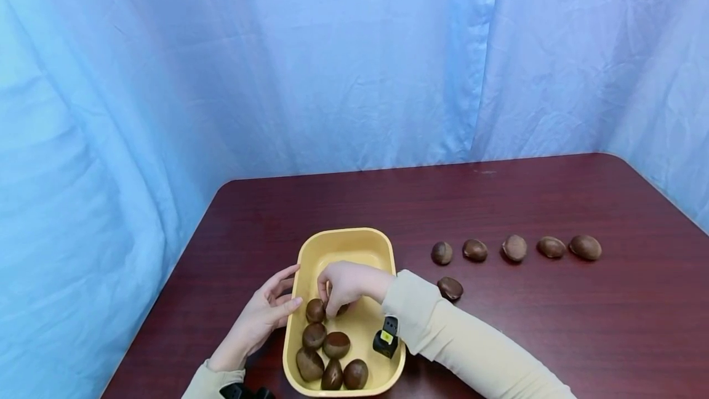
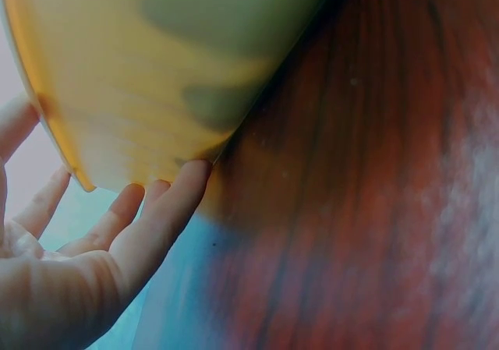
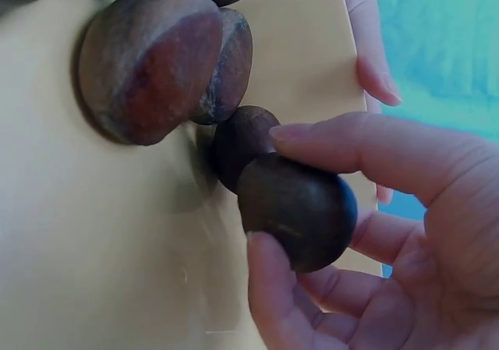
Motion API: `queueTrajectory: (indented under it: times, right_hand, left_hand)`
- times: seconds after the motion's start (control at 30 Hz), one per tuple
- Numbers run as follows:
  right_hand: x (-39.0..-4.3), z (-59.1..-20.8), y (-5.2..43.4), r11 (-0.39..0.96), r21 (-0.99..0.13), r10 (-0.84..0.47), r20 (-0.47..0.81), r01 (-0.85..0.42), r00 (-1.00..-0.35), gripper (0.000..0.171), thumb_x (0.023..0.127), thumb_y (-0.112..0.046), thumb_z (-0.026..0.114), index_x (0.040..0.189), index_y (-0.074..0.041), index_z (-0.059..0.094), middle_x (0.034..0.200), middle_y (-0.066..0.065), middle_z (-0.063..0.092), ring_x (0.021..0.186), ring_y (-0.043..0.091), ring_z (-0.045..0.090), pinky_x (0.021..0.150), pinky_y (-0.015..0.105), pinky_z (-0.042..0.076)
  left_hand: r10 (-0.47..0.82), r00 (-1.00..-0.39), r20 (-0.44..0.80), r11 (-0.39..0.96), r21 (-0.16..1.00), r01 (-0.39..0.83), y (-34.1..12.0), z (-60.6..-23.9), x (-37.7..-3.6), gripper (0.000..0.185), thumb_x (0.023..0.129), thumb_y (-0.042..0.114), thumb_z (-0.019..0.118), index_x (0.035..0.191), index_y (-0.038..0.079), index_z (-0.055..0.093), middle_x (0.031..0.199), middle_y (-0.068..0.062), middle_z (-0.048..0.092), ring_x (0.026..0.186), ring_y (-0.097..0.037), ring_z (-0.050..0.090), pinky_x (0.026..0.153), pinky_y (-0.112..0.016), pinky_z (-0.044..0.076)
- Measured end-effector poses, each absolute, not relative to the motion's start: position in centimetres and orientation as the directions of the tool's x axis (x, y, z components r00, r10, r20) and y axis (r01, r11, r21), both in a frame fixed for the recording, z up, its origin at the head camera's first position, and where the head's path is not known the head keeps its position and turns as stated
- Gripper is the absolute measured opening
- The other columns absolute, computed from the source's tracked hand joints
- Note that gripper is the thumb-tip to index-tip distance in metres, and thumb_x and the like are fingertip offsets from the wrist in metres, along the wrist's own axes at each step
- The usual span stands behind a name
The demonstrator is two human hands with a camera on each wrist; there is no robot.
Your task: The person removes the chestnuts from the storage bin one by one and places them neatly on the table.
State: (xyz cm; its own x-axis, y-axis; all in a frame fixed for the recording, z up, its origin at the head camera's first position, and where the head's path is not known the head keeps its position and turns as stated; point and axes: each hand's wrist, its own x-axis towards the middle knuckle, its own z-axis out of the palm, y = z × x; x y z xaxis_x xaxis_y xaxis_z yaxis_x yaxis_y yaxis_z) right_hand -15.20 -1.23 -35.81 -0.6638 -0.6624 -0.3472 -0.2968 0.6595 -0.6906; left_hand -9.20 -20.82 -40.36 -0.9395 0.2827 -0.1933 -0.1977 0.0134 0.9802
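Right hand (image 1: 344, 287) pinches one chestnut (image 3: 298, 210) between thumb and fingers (image 3: 351, 143), inside the yellow tray (image 1: 346, 245), near its left wall about midway along. In the right wrist view the held chestnut sits just off the tray floor, touching or almost touching a second chestnut (image 3: 240, 143) behind it; can't tell which. Two bigger chestnuts (image 3: 152, 61) lie just beyond, pressed against each other.

Left hand (image 1: 260, 319) is spread, fingers straight, fingertips (image 2: 175, 190) resting against the tray's outer left wall near the rim. It grips nothing.

Head view: loose chestnuts in the near half of the tray, a cluster of five (image 1: 331, 356) towards the near end, one more (image 1: 315, 310) right by the right hand's fingertips. Far half of the tray is bare.

Tray stands on a dark red wood-grain desk (image 1: 554, 202), left of centre, long side running away from the person. To its right on the desk, five chestnuts in a row (image 1: 515, 248), spaced apart, and a sixth (image 1: 450, 288) alone, nearer, just beside the right sleeve (image 1: 443, 325). Cream sleeves on both arms; small black wrist cam with yellow tag (image 1: 386, 336) on the right wrist. Blue curtain (image 1: 332, 66) behind and to the left.
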Motion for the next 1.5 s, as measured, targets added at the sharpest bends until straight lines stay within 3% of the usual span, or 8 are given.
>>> queueTrajectory:
  times: [0.2,0.5,0.83,1.03,1.3,1.5]
  right_hand:
    - [-15.4,-35.6,-1.0,0.634,-0.703,-0.685,-0.319,-0.321,-0.655,0.024,0.069,0.003,0.075,0.067,-0.011,0.055,0.058,-0.004,0.049,0.049,0.008,0.046,0.045,0.019,0.040]
    - [-15.9,-33.2,-0.5,0.571,-0.753,-0.724,-0.274,-0.327,-0.634,0.020,0.072,0.000,0.074,0.073,-0.010,0.057,0.058,-0.002,0.047,0.048,0.010,0.051,0.048,0.022,0.048]
    - [-16.6,-30.8,1.9,0.483,-0.769,-0.770,-0.145,-0.419,-0.622,0.018,0.075,-0.007,0.076,0.079,-0.009,0.059,0.070,-0.001,0.054,0.052,0.009,0.053,0.052,0.022,0.047]
    - [-16.8,-31.3,4.2,0.470,-0.774,-0.741,-0.083,-0.425,-0.667,0.017,0.074,-0.010,0.076,0.080,-0.011,0.060,0.072,-0.001,0.057,0.052,0.008,0.051,0.051,0.022,0.044]
    - [-16.5,-33.4,7.7,0.460,-0.782,-0.690,-0.015,-0.422,-0.724,0.016,0.074,-0.015,0.076,0.081,-0.012,0.062,0.077,-0.003,0.058,0.070,0.010,0.053,0.063,0.025,0.046]
    - [-16.6,-34.2,10.5,0.433,-0.844,-0.636,-0.039,-0.315,-0.770,0.019,0.075,-0.013,0.076,0.085,-0.006,0.061,0.075,0.000,0.057,0.063,0.012,0.051,0.057,0.027,0.048]
  left_hand:
    - [0.275,-0.940,-0.200,0.019,0.979,-0.203,-20.8,-40.4,-9.1,0.067,0.094,0.006,0.056,0.150,0.005,0.019,0.144,-0.028,0.029,0.102,-0.011,0.062,0.078,-0.031,0.055]
    - [0.267,-0.944,-0.192,0.015,0.981,-0.195,-20.8,-40.5,-9.3,0.067,0.093,0.006,0.057,0.150,0.005,0.020,0.142,-0.026,0.032,0.099,-0.009,0.062,0.077,-0.031,0.055]
    - [0.271,-0.945,-0.185,0.020,0.982,-0.186,-20.7,-40.4,-9.4,0.067,0.093,0.006,0.058,0.149,0.005,0.021,0.142,-0.028,0.031,0.100,-0.010,0.063,0.078,-0.032,0.055]
    - [0.268,-0.946,-0.180,0.022,0.983,-0.181,-20.7,-40.4,-9.4,0.067,0.093,0.004,0.057,0.149,0.005,0.021,0.142,-0.028,0.031,0.100,-0.010,0.063,0.077,-0.032,0.056]
    - [0.265,-0.947,-0.183,0.012,0.982,-0.186,-20.7,-40.4,-9.0,0.069,0.092,0.005,0.059,0.149,0.004,0.021,0.141,-0.027,0.032,0.100,-0.009,0.062,0.077,-0.032,0.056]
    - [0.265,-0.947,-0.179,0.011,0.983,-0.183,-20.6,-40.3,-9.0,0.069,0.092,0.006,0.060,0.149,0.004,0.021,0.140,-0.026,0.034,0.099,-0.010,0.063,0.077,-0.032,0.056]
